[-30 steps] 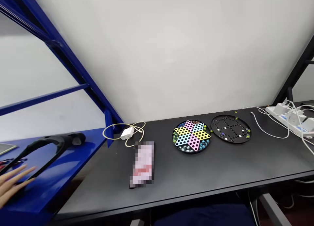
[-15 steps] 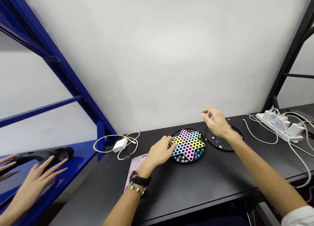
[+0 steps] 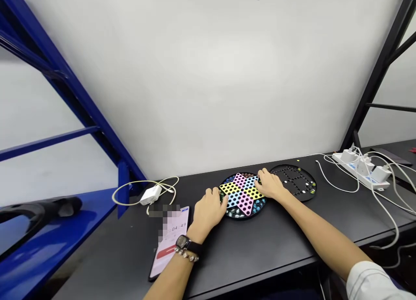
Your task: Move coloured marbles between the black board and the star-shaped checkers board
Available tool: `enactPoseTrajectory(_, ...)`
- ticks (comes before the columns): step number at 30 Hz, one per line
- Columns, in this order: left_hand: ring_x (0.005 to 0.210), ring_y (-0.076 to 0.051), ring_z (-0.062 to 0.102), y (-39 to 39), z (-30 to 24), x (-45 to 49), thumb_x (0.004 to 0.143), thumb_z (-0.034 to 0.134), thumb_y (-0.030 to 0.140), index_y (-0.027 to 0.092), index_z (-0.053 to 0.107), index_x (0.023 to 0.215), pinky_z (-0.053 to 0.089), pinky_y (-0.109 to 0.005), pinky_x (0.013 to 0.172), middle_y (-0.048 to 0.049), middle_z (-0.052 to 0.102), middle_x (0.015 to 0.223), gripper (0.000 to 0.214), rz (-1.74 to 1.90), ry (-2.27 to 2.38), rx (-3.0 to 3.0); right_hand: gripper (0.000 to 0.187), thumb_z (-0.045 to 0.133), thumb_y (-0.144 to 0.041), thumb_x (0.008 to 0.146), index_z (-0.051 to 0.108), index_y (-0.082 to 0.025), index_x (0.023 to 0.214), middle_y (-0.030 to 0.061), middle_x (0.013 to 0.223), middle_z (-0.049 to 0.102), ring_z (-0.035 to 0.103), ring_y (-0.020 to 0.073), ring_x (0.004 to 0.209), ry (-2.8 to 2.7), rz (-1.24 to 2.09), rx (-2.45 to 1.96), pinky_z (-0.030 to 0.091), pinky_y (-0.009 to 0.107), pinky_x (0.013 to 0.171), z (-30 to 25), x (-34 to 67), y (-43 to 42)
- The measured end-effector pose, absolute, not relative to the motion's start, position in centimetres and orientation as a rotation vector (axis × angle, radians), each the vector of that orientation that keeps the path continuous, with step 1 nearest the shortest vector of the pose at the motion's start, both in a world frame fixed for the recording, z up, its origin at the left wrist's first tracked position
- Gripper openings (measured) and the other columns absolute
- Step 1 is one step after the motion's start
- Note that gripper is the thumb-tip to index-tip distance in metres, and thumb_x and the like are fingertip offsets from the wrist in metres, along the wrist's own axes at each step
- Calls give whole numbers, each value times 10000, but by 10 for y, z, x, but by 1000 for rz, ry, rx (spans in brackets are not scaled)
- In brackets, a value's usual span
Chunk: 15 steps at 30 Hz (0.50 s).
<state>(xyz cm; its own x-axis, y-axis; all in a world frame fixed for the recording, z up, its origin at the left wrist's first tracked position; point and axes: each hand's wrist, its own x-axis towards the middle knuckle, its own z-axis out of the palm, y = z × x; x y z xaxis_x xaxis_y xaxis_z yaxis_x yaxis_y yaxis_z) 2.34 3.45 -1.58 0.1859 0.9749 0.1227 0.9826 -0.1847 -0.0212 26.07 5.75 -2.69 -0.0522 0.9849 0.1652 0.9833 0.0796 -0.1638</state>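
A round black tray holds a star-shaped Chinese checkers board [image 3: 242,192] in pink, yellow and blue, with marbles round its rim. My left hand [image 3: 209,209], with a watch and bead bracelet on the wrist, grips the tray's left edge with curled fingers. My right hand [image 3: 269,185] rests on the tray's right edge, fingers bent over it. Just right of it lies a second round black board [image 3: 297,182] with a few marbles in its holes.
A phone [image 3: 170,239] lies face up on the black table [image 3: 260,248] near my left forearm. A white charger with coiled cable [image 3: 149,195] sits behind it. A power strip with plugs and cables [image 3: 364,170] is at the right. A blue shelf frame [image 3: 48,230] stands left.
Both my hands came down onto the coloured board's edges; the right hand dropped from above the black board. Another person's hands at the left have left the view.
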Motion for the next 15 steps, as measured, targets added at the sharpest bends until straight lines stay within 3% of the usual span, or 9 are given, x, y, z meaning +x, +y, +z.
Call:
enactPoseTrajectory(10, 884, -258, 665, 33, -16, 25, 981, 317, 421, 155, 535, 1091, 487, -334, 708, -122, 589, 1051, 362, -140, -1983, -2362, 319, 366, -380, 983, 632, -206, 953, 68, 1018, 581, 608, 177, 819, -2121, 91, -2002, 366, 276, 688, -30, 264, 59)
enactPoseTrajectory(15, 882, -256, 668, 34, -17, 24, 983, 323, 421, 161, 527, 1105, 483, -338, 719, -118, 591, 1063, 353, -153, -2000, -2382, 402, 340, -380, 992, 652, -201, 813, 51, 974, 569, 585, 150, 764, -2120, 153, -1965, 338, 268, 654, -34, 269, 61)
